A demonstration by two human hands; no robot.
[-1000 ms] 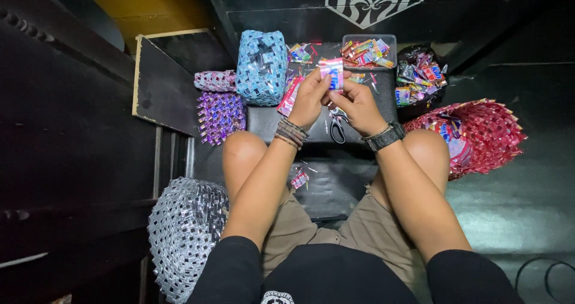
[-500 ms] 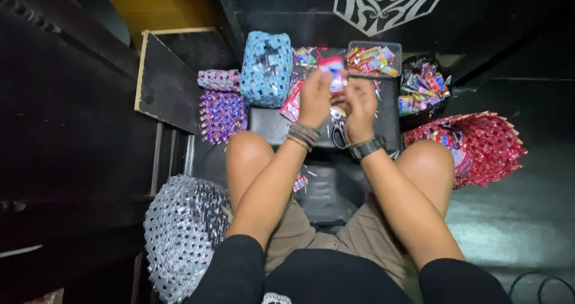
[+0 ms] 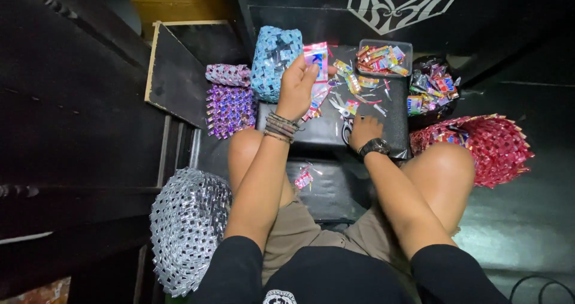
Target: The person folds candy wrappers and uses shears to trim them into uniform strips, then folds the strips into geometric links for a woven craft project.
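Left hand grip: a pink, white and blue foil wrapper [image 3: 315, 58] is pinched flat between the thumb and fingers of the left hand [image 3: 297, 88] and held up off the work surface, so that its face is kept in view.
Right hand grip: the right hand [image 3: 364, 129] is laid palm down with the fingers curled over the handles of a pair of metal scissors [image 3: 342, 109]; whether the handles are actually clasped cannot be told.
Work surface: a black padded stool top [image 3: 323, 133] is set between the knees, so both hands are kept close to the cut strips of coloured foil [image 3: 353, 82] scattered on it.
Supply: a clear rectangular plastic tray of folded wrappers [image 3: 383, 57] and a black bag of loose wrappers [image 3: 432, 88] are placed at the far right edge, within reach of the right hand.
Woven pieces: a blue woven foil pouch [image 3: 272, 61] stands just left of the raised wrapper; a purple woven mat [image 3: 229, 109] lies further left; a red woven basket [image 3: 485, 148] rests beside the right knee and a silver woven basket [image 3: 185, 226] beside the left thigh, kept off the stool.
Stray piece: one small folded pink wrapper [image 3: 303, 177] lies on the lower dark ledge between the thighs.
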